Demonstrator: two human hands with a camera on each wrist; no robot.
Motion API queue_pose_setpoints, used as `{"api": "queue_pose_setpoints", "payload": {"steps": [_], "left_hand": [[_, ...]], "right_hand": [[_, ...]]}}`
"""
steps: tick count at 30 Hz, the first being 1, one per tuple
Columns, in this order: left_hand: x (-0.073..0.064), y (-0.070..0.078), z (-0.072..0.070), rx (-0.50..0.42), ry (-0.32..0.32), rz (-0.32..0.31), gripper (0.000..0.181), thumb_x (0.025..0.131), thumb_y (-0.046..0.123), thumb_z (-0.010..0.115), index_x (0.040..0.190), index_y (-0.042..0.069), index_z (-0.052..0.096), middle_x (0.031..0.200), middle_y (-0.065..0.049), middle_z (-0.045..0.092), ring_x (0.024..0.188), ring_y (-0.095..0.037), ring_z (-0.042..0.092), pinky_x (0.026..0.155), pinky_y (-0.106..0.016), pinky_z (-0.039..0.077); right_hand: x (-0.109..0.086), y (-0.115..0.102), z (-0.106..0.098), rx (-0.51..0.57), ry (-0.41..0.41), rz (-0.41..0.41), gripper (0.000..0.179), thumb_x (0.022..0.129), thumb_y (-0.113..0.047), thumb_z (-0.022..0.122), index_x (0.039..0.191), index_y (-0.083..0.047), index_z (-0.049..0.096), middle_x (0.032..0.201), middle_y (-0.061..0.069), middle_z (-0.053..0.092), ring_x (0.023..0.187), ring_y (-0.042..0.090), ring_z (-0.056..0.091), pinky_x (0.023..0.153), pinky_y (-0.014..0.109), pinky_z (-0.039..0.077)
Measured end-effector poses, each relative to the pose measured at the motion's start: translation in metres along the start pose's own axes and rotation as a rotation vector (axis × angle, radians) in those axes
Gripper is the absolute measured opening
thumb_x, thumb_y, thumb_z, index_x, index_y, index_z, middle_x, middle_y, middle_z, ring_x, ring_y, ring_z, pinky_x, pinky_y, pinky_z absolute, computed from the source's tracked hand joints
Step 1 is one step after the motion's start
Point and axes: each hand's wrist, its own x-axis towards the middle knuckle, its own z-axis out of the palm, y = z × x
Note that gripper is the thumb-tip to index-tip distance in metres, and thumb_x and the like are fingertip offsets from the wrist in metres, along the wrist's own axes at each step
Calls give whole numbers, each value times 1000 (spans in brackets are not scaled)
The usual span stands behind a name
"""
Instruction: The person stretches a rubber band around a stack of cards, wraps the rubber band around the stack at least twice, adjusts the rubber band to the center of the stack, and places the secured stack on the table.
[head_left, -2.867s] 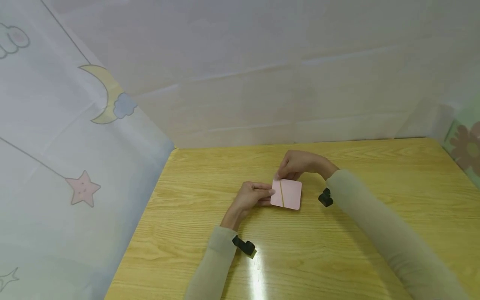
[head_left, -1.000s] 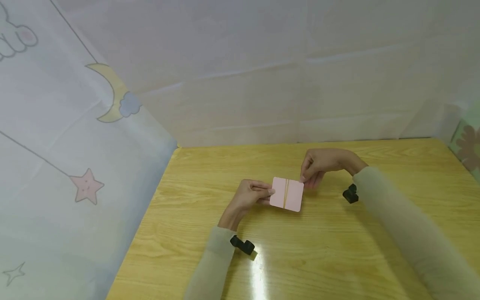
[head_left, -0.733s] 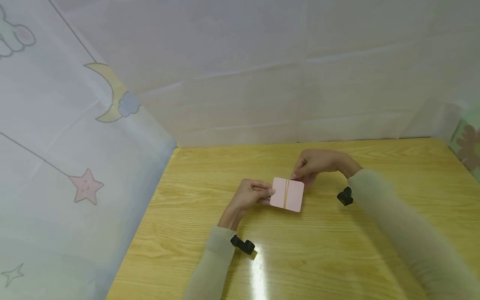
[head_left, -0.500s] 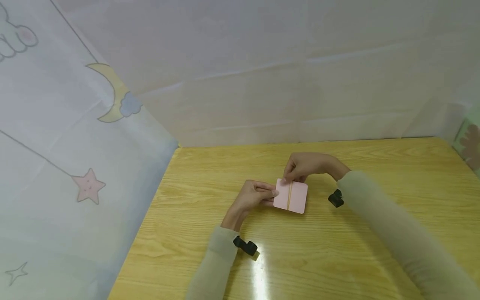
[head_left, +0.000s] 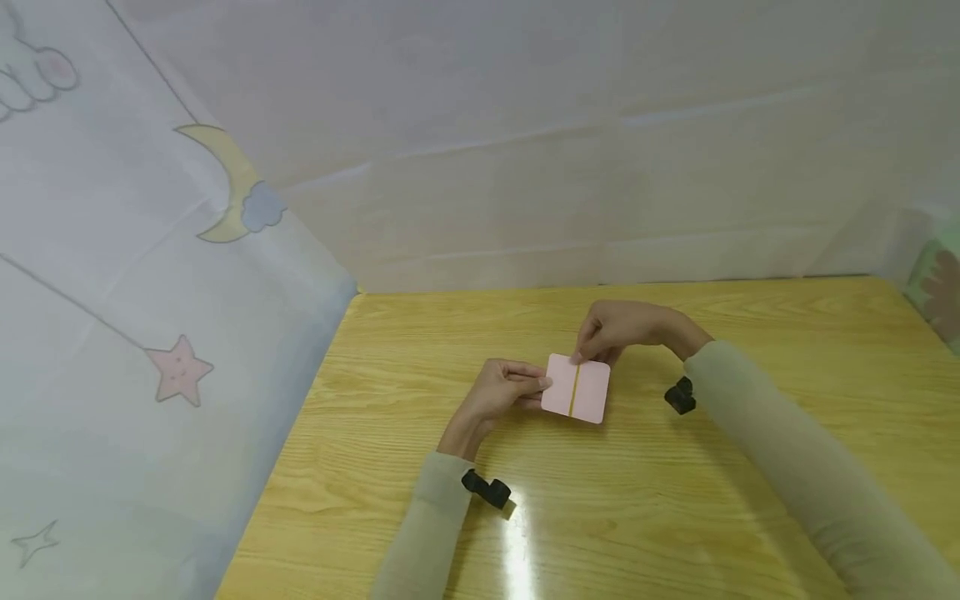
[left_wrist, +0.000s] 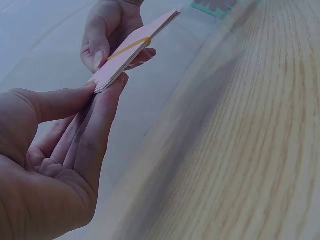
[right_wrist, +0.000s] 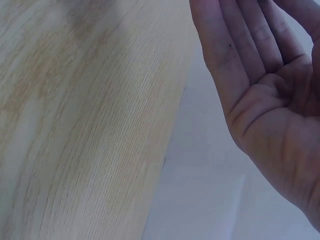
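A thin stack of square pink cards (head_left: 590, 393) with rounded corners is held up over the wooden table, tilted. A yellow rubber band (head_left: 574, 392) runs across its middle from the far edge to the near one. My left hand (head_left: 491, 396) pinches the stack at its left edge, thumb on top and fingers beneath. At the far edge my right hand (head_left: 615, 327) pinches the band's end, its thumb tip right beside the band in the left wrist view. The right wrist view shows only the palm and fingers of the right hand (right_wrist: 270, 85); the cards are outside it.
The wood-grain table (head_left: 712, 467) extends around both hands. White sheets stand behind it and along its left side, with a printed moon (head_left: 228, 183) and star (head_left: 180, 371). A printed flower (head_left: 941, 287) shows at the right.
The rubber band shifted from near the stack's left side to its middle; its two strands now lie together as one. My right hand moved to the right corner, then back left to the band.
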Motion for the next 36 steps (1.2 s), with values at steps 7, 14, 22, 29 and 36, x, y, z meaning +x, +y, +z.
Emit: {"api": "queue_pose_setpoints", "payload": {"steps": [7, 14, 22, 29, 36], "left_hand": [[2, -1, 0, -8, -25, -16, 23, 93, 5, 79, 113, -7, 76, 92, -5, 82, 77, -13, 77, 75, -31, 68], [3, -2, 1, -17, -22, -20, 24, 93, 6, 80, 114, -7, 76, 94, -7, 82, 79, -14, 78, 76, -33, 68], [5, -4, 3, -30, -16, -27, 23, 94, 5, 78, 114, -6, 77, 97, -10, 82, 80, -16, 79, 78, -33, 68], [7, -6, 1, -43, -7, -12, 20, 95, 5, 77, 112, -6, 77, 100, -13, 81, 81, -17, 79, 79, -34, 68], [5, -10, 0, -62, -3, -9, 21, 96, 5, 76, 113, -7, 77, 98, -11, 80, 81, -18, 80, 81, -35, 68]], "right_hand": [[0, 1, -1, 34, -6, 27, 33, 98, -28, 76, 75, -4, 72, 65, 3, 48, 58, 13, 38, 59, 25, 48], [0, 3, 0, 37, 6, 17, 35, 99, -28, 75, 73, -5, 68, 64, 5, 44, 55, 12, 32, 58, 25, 42], [-1, 3, -1, 10, 26, 19, 30, 99, -29, 75, 82, -5, 76, 64, 1, 52, 58, 13, 41, 61, 26, 49], [-6, 7, -3, 32, 57, 8, 23, 101, -26, 72, 102, -5, 81, 86, 4, 76, 76, 14, 69, 78, 39, 66], [-23, 22, 6, 164, 147, 16, 33, 101, -27, 73, 123, -4, 75, 113, 13, 79, 101, 29, 78, 92, 52, 65]]}}
